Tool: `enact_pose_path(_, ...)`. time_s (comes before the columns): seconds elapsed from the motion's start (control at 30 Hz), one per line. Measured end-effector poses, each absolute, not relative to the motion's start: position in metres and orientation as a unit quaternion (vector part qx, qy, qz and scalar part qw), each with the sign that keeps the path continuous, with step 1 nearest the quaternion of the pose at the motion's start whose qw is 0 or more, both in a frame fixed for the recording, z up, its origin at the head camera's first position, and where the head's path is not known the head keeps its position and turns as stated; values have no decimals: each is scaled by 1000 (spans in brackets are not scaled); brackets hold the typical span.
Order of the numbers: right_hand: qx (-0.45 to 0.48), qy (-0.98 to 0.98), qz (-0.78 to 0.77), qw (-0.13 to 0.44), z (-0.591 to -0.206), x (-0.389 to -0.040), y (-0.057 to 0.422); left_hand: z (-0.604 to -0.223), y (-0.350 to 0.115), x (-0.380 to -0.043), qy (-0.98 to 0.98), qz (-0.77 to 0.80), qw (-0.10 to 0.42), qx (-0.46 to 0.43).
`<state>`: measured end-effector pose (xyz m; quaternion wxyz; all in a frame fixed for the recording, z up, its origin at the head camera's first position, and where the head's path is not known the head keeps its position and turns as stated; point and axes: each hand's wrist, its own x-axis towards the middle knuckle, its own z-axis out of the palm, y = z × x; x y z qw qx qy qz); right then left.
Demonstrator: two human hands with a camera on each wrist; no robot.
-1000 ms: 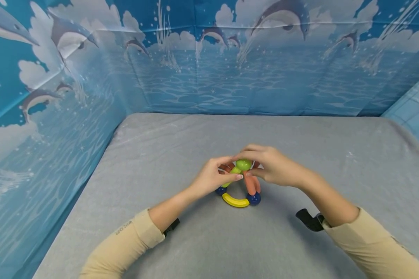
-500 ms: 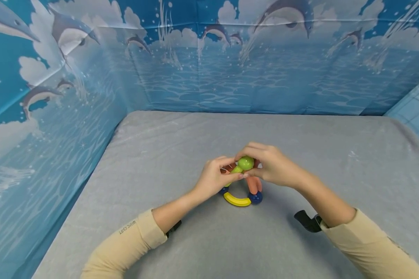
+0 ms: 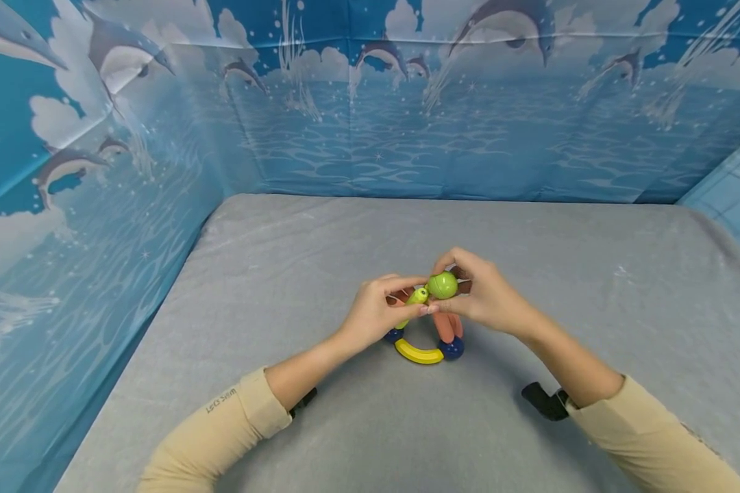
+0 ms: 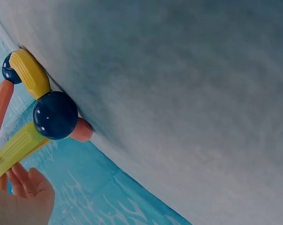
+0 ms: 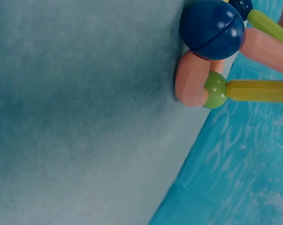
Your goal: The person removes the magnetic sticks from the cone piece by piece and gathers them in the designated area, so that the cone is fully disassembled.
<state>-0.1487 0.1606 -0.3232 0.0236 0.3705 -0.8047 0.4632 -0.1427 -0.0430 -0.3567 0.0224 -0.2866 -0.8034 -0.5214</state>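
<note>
In the head view, my right hand point(image 3: 490, 294) holds a green ball point(image 3: 442, 285) between thumb and fingers. My left hand point(image 3: 373, 311) pinches the upper part of a lime-green stick point(image 3: 418, 296), whose end shows beside the ball. Both thumb tips are close together. Below stands the rest of a ball-and-stick building toy: an orange stick point(image 3: 449, 327), a yellow curved piece point(image 3: 418, 353) and a navy ball point(image 3: 451, 348). The left wrist view has another navy ball point(image 4: 56, 115) up close. A yellow stick point(image 5: 258, 90) meets a second green ball point(image 5: 215, 90) in the right wrist view.
A grey cloth point(image 3: 321, 246) covers the table under the toy. Blue dolphin-print curtains point(image 3: 376, 150) stand along the back and left side. A black wrist strap part point(image 3: 544, 401) juts from the right sleeve.
My right hand has moved slightly right with the green ball, which has come off the top of the lime-green stick. My left hand keeps its pinch with little movement.
</note>
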Motion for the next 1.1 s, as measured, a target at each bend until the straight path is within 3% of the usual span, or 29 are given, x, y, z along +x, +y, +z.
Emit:
enact_pose_path(0.2, 277, -791, 543, -64, -325, -152, 171, -356, -43, -142, -807, -521, 9, -279)
enact_pose_path(0.67, 176, -843, 508, -29, -333, -176, 219, -351, -42, -142, -810, -519, 1, -272)
enact_pose_path(1.1, 99, -916, 386, -52, -363, -210, 266, -351, -45, -141, -803, -527, -23, -277)
